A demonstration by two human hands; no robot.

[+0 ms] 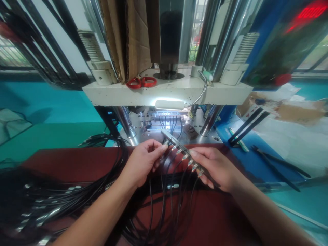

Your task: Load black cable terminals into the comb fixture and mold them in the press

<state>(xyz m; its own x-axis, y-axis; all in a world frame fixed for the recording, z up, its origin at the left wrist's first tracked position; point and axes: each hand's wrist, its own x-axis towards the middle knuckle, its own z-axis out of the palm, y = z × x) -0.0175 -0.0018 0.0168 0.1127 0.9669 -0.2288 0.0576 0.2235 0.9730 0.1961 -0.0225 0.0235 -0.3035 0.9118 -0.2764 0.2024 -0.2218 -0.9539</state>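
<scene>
My right hand [212,164] grips a long, narrow metal bar fixture [170,136] by its lower right part, thumb on top. The bar slants from upper left to lower right, with several silver cable connectors [190,162] in a row along its near edge. Thin black cables [164,191] hang from these connectors toward the dark red work surface. At the bar's upper left end, my left hand [145,159] pinches a cable connector [166,142] between thumb and fingers. Whether that connector is seated in the bar, I cannot tell.
Behind my hands stands a press with a white plate [169,94], a lit lamp [169,104] and steel posts. Red-handled scissors [141,82] lie on the plate. A cable bundle [69,194] spreads at left on the red surface [212,212]. Black tweezers [279,165] lie at right.
</scene>
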